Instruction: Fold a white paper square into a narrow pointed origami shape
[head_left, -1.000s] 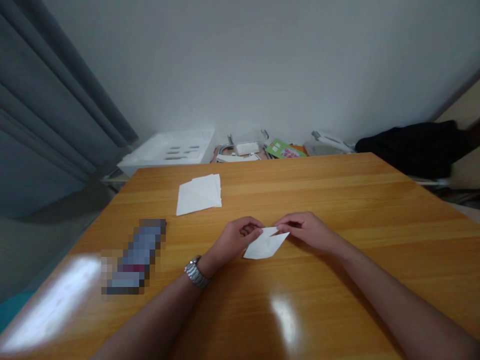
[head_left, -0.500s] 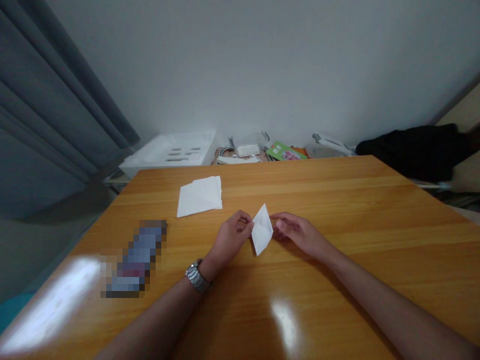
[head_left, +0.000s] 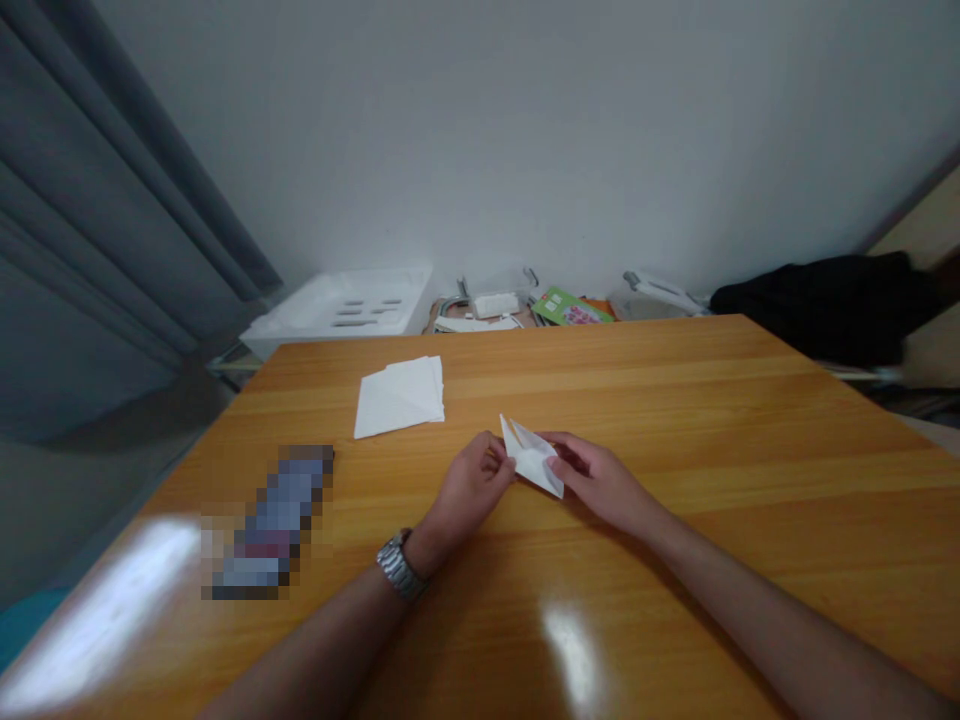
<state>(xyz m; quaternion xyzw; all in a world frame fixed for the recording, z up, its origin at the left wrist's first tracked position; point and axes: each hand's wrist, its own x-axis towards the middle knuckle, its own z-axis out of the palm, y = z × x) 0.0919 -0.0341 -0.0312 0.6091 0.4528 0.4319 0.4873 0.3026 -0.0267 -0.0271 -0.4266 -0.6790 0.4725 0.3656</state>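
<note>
A folded white paper (head_left: 534,463) with two pointed flaps is held between my hands above the wooden table (head_left: 645,390). My left hand (head_left: 474,487), with a metal watch (head_left: 400,565) on the wrist, pinches its left edge between thumb and fingers. On the other side my right hand (head_left: 596,478) grips the paper, thumb on the near face and fingers behind it, partly hidden. Farther off to the left lies a small stack of white paper sheets (head_left: 400,397).
A blurred-out flat object (head_left: 274,525) lies on the table's left side. Past the far edge are a white tray (head_left: 337,308), a green booklet (head_left: 571,307), assorted clutter and a black cloth (head_left: 817,305). A grey curtain (head_left: 112,200) hangs at the left.
The folded paper has turned from upright to slanting, its top leaning left and its flaps apart. My right hand has closed on it; before, its fingers were beside the paper.
</note>
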